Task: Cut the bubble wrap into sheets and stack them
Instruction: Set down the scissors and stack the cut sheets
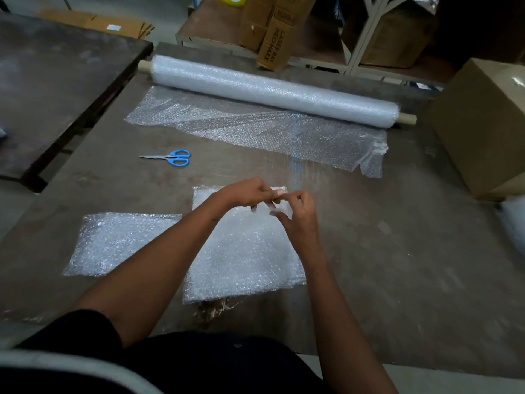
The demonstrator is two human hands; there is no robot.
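A cut bubble wrap sheet (244,251) is lying flat on the brown table (397,251), directly in front of the person. Both hands are hovering together over its far edge. The left hand (247,193) and the right hand (298,214) are meeting fingertip to fingertip, with fingers curled and pinching at that far edge of the sheet; whether they are gripping one layer or several cannot be told. Just to the left of this sheet, a second cut sheet (122,243) is lying flat, close beside it and clear of the hands. Farther away, the bubble wrap roll (272,91) is resting across the table on its cardboard core, with a loose unrolled length (255,129) spreading toward the person. Blue-handled scissors (173,157) are lying closed on the table, left of the hands and near the unrolled length. A cardboard box (483,129) is sitting at the table's right side.
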